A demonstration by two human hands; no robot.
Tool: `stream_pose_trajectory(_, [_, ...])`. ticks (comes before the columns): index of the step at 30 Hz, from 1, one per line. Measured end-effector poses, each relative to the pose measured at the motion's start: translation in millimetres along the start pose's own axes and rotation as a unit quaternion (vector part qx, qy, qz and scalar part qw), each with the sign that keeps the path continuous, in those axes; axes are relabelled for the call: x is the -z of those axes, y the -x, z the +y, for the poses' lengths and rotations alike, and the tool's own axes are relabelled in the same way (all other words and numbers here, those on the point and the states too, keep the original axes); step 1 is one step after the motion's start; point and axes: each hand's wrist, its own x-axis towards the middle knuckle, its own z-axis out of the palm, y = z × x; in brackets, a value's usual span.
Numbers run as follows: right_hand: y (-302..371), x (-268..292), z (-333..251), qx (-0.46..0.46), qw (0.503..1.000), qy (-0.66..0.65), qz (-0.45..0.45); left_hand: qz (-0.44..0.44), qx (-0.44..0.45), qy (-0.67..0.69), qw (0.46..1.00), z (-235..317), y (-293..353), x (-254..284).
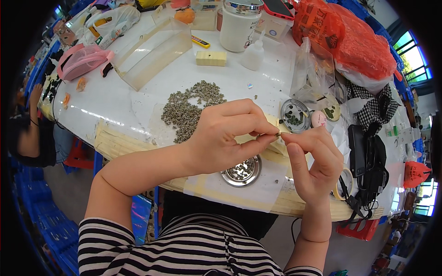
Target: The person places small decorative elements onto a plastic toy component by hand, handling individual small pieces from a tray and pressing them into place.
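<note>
In front of my chest, my left hand (230, 133) pinches a tiny dark metal piece (277, 135) between thumb and index finger. The fingertips of my right hand (315, 161) meet it from the other side, closed together; what they grip, if anything, is too small to name. Below my left hand sits a round metal dish (241, 174) with small dark pieces in it. A large spread of small grey metal pieces (184, 117) lies on the white table beyond my left forearm. Another round dish (295, 115), holding dark green pieces, stands beyond my right fingers.
A clear plastic tray (156, 53), yellow block (211, 58), white jar (240, 27) and squeeze bottle (252, 55) stand farther back. Red plastic bags (345, 41) fill the far right. A tape roll (344, 184) and black cables (370, 172) lie rightward. Another person's arm (32, 129) shows at left.
</note>
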Motion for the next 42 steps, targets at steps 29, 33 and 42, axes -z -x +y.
stream_pose_trajectory(29, [2,-7,4,-0.014,1.0,-0.022,-0.003,0.01,-0.007,0.029,0.999,-1,-1,1])
stream_pose_trajectory(33, [5,-10,5,-0.1,0.985,-0.137,-0.022,-0.001,-0.02,0.024,1.0,-1,1,2])
stream_pose_trajectory(42, [6,-13,0,-0.047,0.997,-0.042,0.043,0.003,-0.012,0.004,1.0,1,0,0])
